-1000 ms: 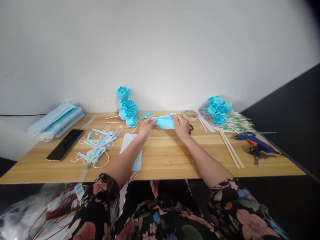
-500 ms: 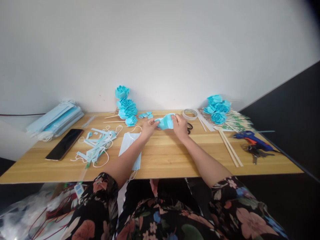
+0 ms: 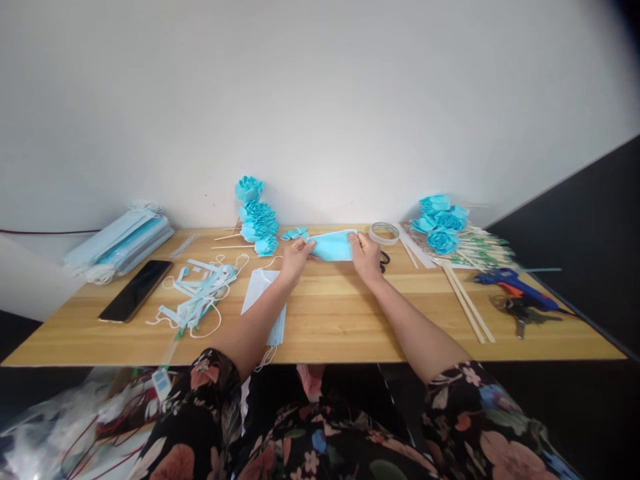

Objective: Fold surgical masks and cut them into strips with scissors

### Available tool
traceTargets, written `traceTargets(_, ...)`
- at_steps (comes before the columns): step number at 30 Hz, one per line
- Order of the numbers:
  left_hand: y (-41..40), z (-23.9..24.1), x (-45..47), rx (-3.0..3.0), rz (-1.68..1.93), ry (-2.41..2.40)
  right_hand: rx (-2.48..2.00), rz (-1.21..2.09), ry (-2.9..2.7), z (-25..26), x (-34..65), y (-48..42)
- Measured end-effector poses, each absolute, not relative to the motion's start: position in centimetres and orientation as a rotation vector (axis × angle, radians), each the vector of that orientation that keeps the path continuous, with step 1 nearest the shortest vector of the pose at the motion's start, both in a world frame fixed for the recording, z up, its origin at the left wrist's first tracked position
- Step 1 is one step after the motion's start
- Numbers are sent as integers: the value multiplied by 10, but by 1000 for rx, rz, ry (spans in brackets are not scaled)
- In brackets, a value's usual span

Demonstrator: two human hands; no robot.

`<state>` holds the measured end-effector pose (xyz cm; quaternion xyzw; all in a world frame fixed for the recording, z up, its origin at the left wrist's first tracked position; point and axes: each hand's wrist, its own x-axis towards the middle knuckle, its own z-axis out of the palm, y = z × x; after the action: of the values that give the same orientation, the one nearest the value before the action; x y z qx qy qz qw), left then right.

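Note:
A light blue piece of face mask fabric [image 3: 333, 247] is stretched between my two hands above the table. My left hand [image 3: 298, 258] pinches its left end, and my right hand [image 3: 366, 255] grips the right end. No ear loops show on it. Under my left forearm lies a whole face mask [image 3: 253, 290], partly covered by the arm. Small cut blue pieces [image 3: 295, 233] rest just behind my left hand. Black scissor handles [image 3: 385, 261] stick out beside my right hand; the blades are hidden.
Blue fabric flowers on sticks [image 3: 259, 220] stand at the back left, more flowers [image 3: 443, 223] at the back right. Stacked masks [image 3: 120, 243], a phone [image 3: 135, 291] and cut strips [image 3: 205, 293] lie left. Right are a tape roll [image 3: 384, 233], wooden sticks [image 3: 469, 303], glue gun [image 3: 517, 288] and keys [image 3: 520, 313].
The blue fabric, crumpled and twisted before, is now spread flat and taut between my hands. The whole view has shifted slightly.

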<state>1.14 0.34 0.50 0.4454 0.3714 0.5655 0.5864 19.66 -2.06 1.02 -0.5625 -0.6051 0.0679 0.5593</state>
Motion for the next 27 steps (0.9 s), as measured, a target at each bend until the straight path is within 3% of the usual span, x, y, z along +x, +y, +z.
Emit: traceTargets(27,4,6,14,1218,1350,892,-1335,243,-1453,10,194,-22)
